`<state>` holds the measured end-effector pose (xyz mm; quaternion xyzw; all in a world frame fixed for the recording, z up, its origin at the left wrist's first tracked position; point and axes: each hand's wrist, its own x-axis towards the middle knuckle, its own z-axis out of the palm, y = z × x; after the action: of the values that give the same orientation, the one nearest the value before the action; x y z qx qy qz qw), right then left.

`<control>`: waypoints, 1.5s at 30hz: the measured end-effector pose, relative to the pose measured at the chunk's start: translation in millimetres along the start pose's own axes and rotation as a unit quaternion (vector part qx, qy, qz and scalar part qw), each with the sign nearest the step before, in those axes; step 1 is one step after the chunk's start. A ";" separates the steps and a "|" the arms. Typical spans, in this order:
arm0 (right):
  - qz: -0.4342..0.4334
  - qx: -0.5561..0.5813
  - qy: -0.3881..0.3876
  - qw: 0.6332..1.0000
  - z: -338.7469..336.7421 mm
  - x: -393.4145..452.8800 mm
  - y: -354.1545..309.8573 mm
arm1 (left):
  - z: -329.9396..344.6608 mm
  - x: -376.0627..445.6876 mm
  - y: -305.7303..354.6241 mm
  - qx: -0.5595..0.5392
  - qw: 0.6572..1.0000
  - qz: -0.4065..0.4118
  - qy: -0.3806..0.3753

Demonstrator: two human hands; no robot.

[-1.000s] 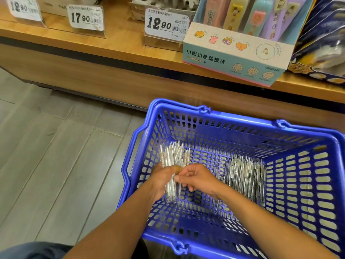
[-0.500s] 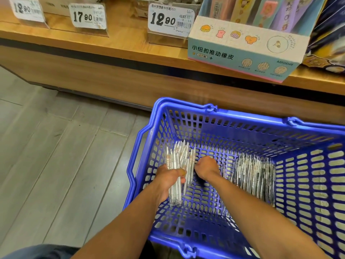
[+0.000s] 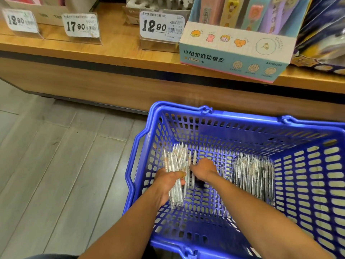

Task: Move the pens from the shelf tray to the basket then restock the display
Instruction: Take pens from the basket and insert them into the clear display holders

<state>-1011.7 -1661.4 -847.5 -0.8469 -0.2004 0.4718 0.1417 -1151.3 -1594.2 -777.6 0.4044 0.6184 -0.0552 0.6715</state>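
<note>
Price tags: on the wooden shelf [image 3: 115,51] we read three clear-stand tags, 12.90 [image 3: 19,21] at the far left, 17.90 [image 3: 80,25] beside it, and another 12.90 [image 3: 162,27] nearer the middle.
Floor: grey planks [image 3: 56,174] lie below the shelf and left of the basket.
Basket: our blue basket [image 3: 308,184] stands on the floor just in front of the shelf base.
Left hand: our left hand [image 3: 168,182] is inside the basket by its left wall, fingers curled tight round a bundle of clear pens [image 3: 175,165] that stands nearly upright.
Right hand: our right hand [image 3: 202,170] is just beside that bundle, knuckles up, fingers bent down among the pens; we cannot tell what, if anything, they pinch.
Loose pens: a second heap of pens [image 3: 252,174] lies on the basket floor toward the right.
Eraser box: a pastel display box [image 3: 233,53] sits on the shelf above the basket.
</note>
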 end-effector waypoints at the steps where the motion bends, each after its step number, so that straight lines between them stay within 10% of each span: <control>1: -0.020 0.026 -0.030 0.999 -4.4 -5.4 1.2 | -0.2 0.7 0.0 0.000 1.000 0.003 -0.002; 9: -0.117 0.243 -0.278 0.922 -30.8 -65.8 8.2 | 5.8 -5.2 5.1 -0.034 0.999 0.014 -0.026; 17: -0.119 0.248 -0.290 0.917 -47.3 -43.7 8.8 | 4.5 -8.2 5.4 -0.010 0.999 0.013 -0.031; 21: -0.028 0.150 -0.054 0.987 -22.0 -5.5 15.4 | 4.0 -8.9 4.8 -0.016 1.000 0.012 -0.017; 28: 0.022 -0.022 0.050 0.998 23.8 7.4 -6.4 | 3.3 -8.9 7.2 -0.028 0.999 0.017 -0.016; 45: -0.162 0.279 -0.200 0.925 -44.4 -88.7 -7.4 | 5.0 -24.3 19.5 -0.084 0.992 0.025 -0.089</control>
<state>-1017.4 -1699.1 -755.6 -0.6172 -0.2193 0.6384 0.4042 -1141.8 -1594.7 -747.6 0.3550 0.5488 -0.0220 0.7565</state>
